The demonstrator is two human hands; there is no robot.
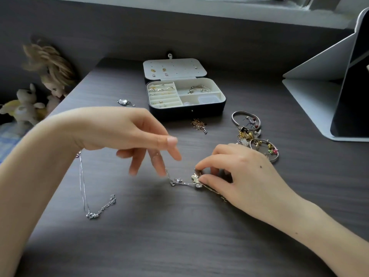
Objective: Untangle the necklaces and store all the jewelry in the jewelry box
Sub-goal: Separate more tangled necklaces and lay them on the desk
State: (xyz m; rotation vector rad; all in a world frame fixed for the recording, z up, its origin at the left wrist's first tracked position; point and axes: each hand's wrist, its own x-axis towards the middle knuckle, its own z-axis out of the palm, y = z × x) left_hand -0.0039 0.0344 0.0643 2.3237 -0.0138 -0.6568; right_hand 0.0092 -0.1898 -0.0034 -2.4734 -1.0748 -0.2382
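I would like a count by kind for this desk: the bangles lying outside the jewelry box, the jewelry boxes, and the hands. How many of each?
Bangles outside the box: 2
Jewelry box: 1
Hands: 2, left hand and right hand, which pinches the tangled necklaces
Total: 5

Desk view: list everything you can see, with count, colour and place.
desk: one, dark wood grain, underneath everything
box: one, black, cream inside, open, far centre
rings: several, gold and silver, box's left compartment
pendant: one, silver, left of box
chain: one, gold, before box
pile: bangles and charms, mixed colours, right of box
necklaces: tangled, silver, count unclear, near centre
toys: two or more, pale, far left
stand: one, grey, far right
left hand: fingers spread, necklaces hanging from it
right hand: pinching necklaces
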